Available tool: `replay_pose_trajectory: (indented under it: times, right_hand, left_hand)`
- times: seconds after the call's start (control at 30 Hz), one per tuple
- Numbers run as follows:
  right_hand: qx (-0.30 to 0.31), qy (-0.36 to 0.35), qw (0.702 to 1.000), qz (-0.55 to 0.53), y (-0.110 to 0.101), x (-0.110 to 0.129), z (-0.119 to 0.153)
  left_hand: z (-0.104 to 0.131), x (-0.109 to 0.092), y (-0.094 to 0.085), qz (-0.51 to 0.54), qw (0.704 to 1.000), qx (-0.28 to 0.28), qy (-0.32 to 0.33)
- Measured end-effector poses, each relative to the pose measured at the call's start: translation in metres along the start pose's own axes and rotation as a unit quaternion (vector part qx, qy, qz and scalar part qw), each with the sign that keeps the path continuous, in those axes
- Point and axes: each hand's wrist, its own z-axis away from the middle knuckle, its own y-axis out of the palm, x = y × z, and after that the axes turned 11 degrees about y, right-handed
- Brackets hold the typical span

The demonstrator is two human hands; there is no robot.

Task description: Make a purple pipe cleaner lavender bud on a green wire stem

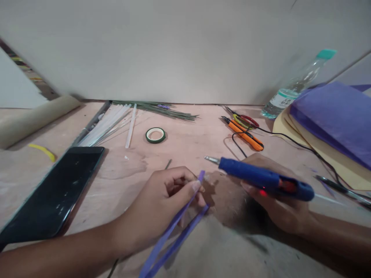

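Purple strip point(159, 247), pinched over the table point(191, 135) in the left hand point(165, 200), fingers closed on it; blue glue gun point(252, 173), gripped in the right hand point(282, 210), nozzle point(212, 159) held apart from the strip; left hand could be burned were the nozzle hot and brought too close

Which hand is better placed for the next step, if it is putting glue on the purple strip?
Probably the right hand: it holds the blue glue gun, its nozzle pointing leftward. The left hand is occupied, pinching the purple strip near its upper end.
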Motion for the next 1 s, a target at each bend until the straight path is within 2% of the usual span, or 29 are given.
replay_pose_trajectory:
  times: [0.1, 0.23, 0.43, 0.53, 0.6, 0.67, 0.77, 0.87, 1.0]
  right_hand:
    - [0.031, -0.053, 0.998, 0.006, 0.000, 0.007, -0.004]
    - [0.040, -0.071, 0.997, -0.012, 0.000, 0.010, -0.009]
    - [0.035, -0.024, 0.999, 0.010, 0.000, 0.013, -0.015]
    - [0.024, 0.003, 1.000, 0.013, -0.003, 0.007, -0.017]
    - [0.033, 0.017, 0.999, 0.012, -0.006, -0.001, -0.019]
    - [0.049, 0.020, 0.998, 0.015, -0.011, -0.010, -0.023]
    - [0.096, 0.008, 0.995, 0.038, -0.022, -0.018, -0.032]
    - [0.136, 0.006, 0.988, 0.070, -0.032, -0.018, -0.037]
    - [0.147, 0.015, 0.984, 0.099, -0.035, -0.012, -0.038]
  left_hand:
    - [0.000, 0.003, -0.001, 0.012, 1.000, -0.001, 0.014]
    - [-0.002, 0.001, 0.000, 0.020, 0.999, -0.021, 0.012]
    - [-0.004, 0.000, 0.000, -0.012, 1.000, -0.023, 0.006]
    - [-0.005, 0.001, -0.003, -0.045, 0.999, -0.010, 0.017]
    - [-0.003, 0.001, -0.004, -0.059, 0.998, 0.016, 0.033]
    - [0.001, 0.000, -0.004, -0.076, 0.993, 0.078, 0.046]
    - [0.008, -0.002, -0.002, -0.152, 0.970, 0.177, 0.066]
    - [0.014, -0.004, -0.001, -0.248, 0.942, 0.194, 0.119]
    - [0.015, -0.005, -0.001, -0.314, 0.907, 0.213, 0.182]
